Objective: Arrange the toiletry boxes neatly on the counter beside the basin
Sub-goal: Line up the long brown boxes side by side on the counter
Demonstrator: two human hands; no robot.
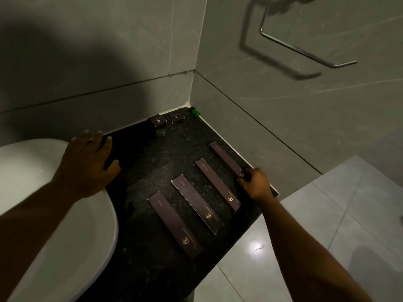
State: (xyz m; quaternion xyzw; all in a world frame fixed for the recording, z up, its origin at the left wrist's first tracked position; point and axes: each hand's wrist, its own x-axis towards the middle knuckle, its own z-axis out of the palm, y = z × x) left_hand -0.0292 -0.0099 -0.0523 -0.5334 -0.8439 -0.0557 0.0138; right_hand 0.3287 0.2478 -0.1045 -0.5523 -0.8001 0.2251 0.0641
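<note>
A person stands at a dark speckled counter (152, 166) set in a grey-tiled corner, with a white basin (32, 192) on the left.

Four long, slim, dark brown boxes lie flat on the counter in a spaced diagonal row, roughly parallel, each with a small gold logo at its near end. The nearest box (174, 224) sits towards the front edge, the second box (197, 203) and third box (217, 185) step away to the right, and the farthest box (225, 159) lies just beside the right wall.

The right hand (255, 184) has its fingers curled round the near end of that farthest box, apparently adjusting it. The left hand (87, 162) rests flat with fingers spread, holding nothing, over the basin's rim and the counter edge.

The row looks nearly finished. Still left, it seems, are two small matching boxes (166, 119) lying askew in the far corner, near a small green object (196, 112) whose nature cannot be made out. A chrome rail (305, 50) hangs on the right wall.
</note>
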